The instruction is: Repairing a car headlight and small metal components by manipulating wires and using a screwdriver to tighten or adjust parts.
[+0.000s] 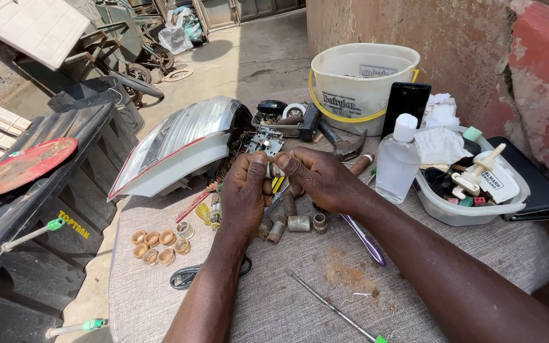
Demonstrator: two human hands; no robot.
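**Head view: both hands pinch one small metal part above the worktop**

Head view shows us holding a small metal part [269, 170] between thumbs and fingertips, lifted clear of the cloth-covered worktop [478, 254], just in front of the car lamp housing [179, 143]. Our left hand [244, 197] is closed round its lower end; our right hand [322, 178] pinches its upper side. The part is mostly hidden by the fingers, so we cannot tell its exact shape. We judge that a good hold here means steadying with the left and working with the right fingertips only, keeping the piece over the cloth so anything dropped lands near. Below lie rusty metal sleeves [287, 219], farther left copper rings [159, 246], and to the right a clear bottle [398, 159].
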